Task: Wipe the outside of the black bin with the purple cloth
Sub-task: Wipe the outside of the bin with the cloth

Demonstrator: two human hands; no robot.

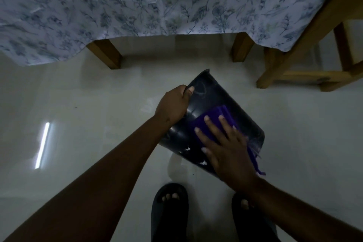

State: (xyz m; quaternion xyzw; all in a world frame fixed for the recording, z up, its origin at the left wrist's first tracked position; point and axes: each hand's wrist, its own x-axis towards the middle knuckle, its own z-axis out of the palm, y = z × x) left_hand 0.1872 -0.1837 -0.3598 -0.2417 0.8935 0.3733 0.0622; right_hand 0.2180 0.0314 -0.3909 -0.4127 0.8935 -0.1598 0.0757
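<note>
The black bin [214, 96] is tipped on its side above the pale floor, its outer wall facing me and its rim at the far end. My left hand [173, 104] grips the bin's left edge, thumb over the rim. My right hand [225, 151] lies flat with fingers spread, pressing the purple cloth [214, 118] against the bin's outer wall. Part of the cloth hangs out past my right wrist at the bin's near right corner. White specks sit on the bin's near edge.
A table draped in a blue floral cloth [157, 2] stands just beyond, with wooden legs [107, 53] at the floor. A wooden chair frame [306, 61] is at the right. My feet in dark slippers [170, 212] are right below the bin. The floor [78, 124] is glossy.
</note>
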